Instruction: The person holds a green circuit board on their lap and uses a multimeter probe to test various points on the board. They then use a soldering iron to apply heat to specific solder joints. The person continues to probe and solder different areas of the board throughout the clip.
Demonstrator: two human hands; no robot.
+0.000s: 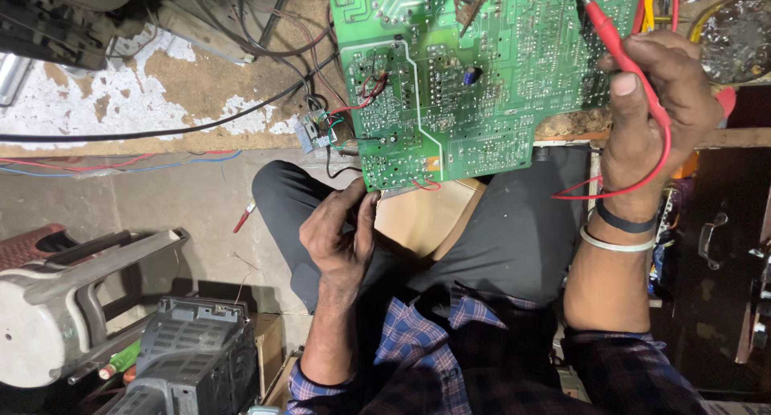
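Plaid sleeves nearest the camera, dark trousers (pixel 514 238) beyond them, knees under the near edge of the circuit board (pixel 474 70).

Left hand (pixel 337 234) sits at the board's near-left corner, fingers curled, thumb and fingertips pinching the board edge to steady it. Board is green, solder side up, overhanging the bench edge (pixel 161 134) toward the lap.

Right hand (pixel 650 110) is at the board's right side, closed around a red test probe (pixel 606 30), thumb pressed along the shaft. Probe tip points at the board's far-right area; whether it touches a joint I can't tell. Red lead (pixel 642 186) loops down by the wrist, past two wristbands.

Risks as I read it:
- Solder joints are packed tight, so a small slip of the tip could bridge two pads.
- Board is held only by a corner pinch and hangs off the bench, so probe pressure could tip or slide it.
- Loose red and black wires (pixel 365 90) at the board's left edge could snag or pull.
- Lead loop near the wrist could catch and jerk the probe.

Left of the board: cables across the chipped bench top. Beyond the board's far-right corner, a round dirty tin (pixel 735 38).
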